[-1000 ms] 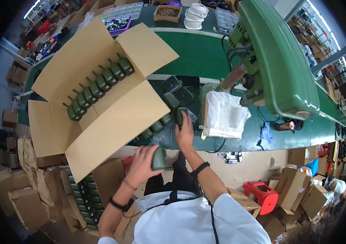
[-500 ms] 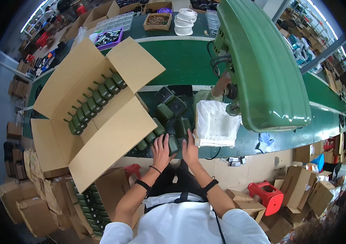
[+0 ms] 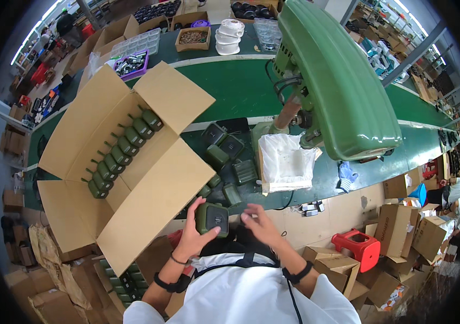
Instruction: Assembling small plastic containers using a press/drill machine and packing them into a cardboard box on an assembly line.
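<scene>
Just off the bench's near edge, my left hand [image 3: 191, 238] holds a dark green, box-shaped device [image 3: 214, 220] with rounded corners and a black front panel. Its fingers wrap the left side, the thumb over the lower edge. To the right of the device, apart from it, my right hand [image 3: 263, 228] is raised with bent fingers apart and nothing in them. Several similar green devices lie loose on the bench, among them an upright one [image 3: 245, 172] and a smaller-looking one [image 3: 231, 195]. A row of green devices [image 3: 115, 159] with thin stems stands inside the open carton [image 3: 157, 186].
A big green machine head [image 3: 343, 92] overhangs the bench [image 3: 214, 81] at right. Below it sits a white-lined box [image 3: 287, 186]. A blue-white glove [image 3: 347, 177] lies farther right. On the floor are a red stool [image 3: 357, 248], cartons [image 3: 392, 229] and another box of green devices [image 3: 127, 283].
My left hand has lifted a green device from the bench and drawn it toward me. My right hand has let go of the bench group and pulled back. The view has shifted slightly.
</scene>
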Motion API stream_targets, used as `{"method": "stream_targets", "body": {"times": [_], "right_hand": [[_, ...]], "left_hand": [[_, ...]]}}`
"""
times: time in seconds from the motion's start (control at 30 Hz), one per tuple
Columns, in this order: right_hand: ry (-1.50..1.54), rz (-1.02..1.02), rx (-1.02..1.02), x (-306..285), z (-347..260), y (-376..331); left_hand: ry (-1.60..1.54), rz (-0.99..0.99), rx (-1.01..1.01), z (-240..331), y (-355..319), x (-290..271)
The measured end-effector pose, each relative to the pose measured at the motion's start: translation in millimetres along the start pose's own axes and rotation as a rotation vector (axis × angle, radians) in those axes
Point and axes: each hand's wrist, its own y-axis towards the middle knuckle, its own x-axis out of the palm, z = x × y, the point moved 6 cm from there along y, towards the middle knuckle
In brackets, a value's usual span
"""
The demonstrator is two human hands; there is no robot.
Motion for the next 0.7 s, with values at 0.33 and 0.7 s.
{"method": "stream_targets", "body": {"times": [0.33, 0.7], "right_hand": [[0.669, -0.05, 0.219, -9, -44, -82], [-0.07, 0.232, -0.291, -122, -95, -64]], "left_hand": [[0.482, -0.307, 0.552, 84, -27, 116], [0.475, -0.075, 0.219, 53, 17, 180]]}}
